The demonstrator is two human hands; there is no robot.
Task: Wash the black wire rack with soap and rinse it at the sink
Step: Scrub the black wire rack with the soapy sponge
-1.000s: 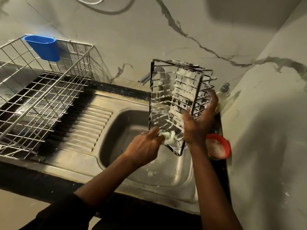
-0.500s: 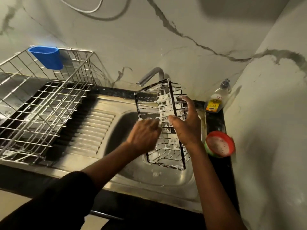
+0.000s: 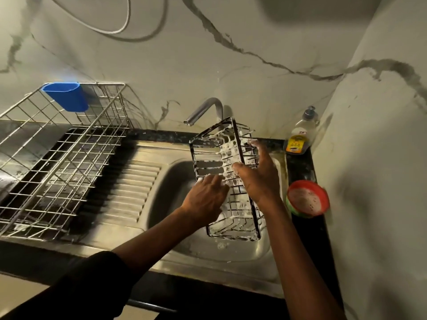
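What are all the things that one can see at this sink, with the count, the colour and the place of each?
sink: 1, steel, centre, ribbed drainboard on its left
black wire rack: 1, black with white foam, held tilted over the sink
faucet: 1, silver, at the wall behind the rack
dish drainer: 1, silver wire, left, over the drainboard
cup: 1, blue, hung on the drainer's back rim
soap bottle: 1, clear, yellow label, back right corner
bowl: 1, red rim, foamy liquid inside, counter right of the sink
cable: 1, white, on the wall
left hand: 1, at the rack's foamy left side
right hand: 1, grips the rack's right side
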